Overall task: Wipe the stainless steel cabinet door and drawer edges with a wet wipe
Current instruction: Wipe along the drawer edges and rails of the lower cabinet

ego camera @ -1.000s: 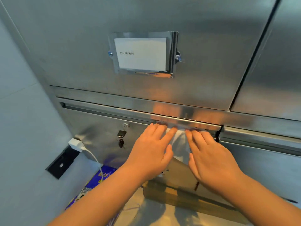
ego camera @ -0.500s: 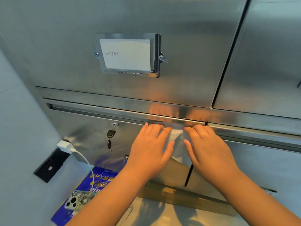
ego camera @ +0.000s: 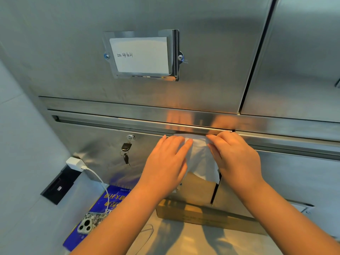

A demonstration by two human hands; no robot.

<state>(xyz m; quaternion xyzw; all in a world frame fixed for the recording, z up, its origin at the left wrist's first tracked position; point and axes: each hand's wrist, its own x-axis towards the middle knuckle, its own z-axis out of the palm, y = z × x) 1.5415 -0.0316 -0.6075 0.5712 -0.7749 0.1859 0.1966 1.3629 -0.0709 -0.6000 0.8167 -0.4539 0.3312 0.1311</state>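
- head view: the left hand [ego camera: 165, 162] and right hand [ego camera: 237, 159] lie side by side on the steel drawer front [ego camera: 103, 144], near its top right corner.
- both hands have straight fingers pressed flat on a white wet wipe [ego camera: 200, 159]; neither curls round it.
- the wipe's upper edge sits along the drawer's top edge, just under the long handle rail [ego camera: 110, 122]; its lower part hangs loose between the wrists.
- a lock [ego camera: 131, 137] with dangling keys [ego camera: 126, 150] sits left of the left hand.
- above, the cabinet door [ego camera: 211, 70] carries a label holder [ego camera: 141, 55] with a handwritten card.
- lower left: a white charger [ego camera: 73, 162] in a black socket panel [ego camera: 58, 186], a phone [ego camera: 86, 225] on a blue booklet [ego camera: 114, 197].
- a cardboard box [ego camera: 202, 212] stands against the cabinet's foot.
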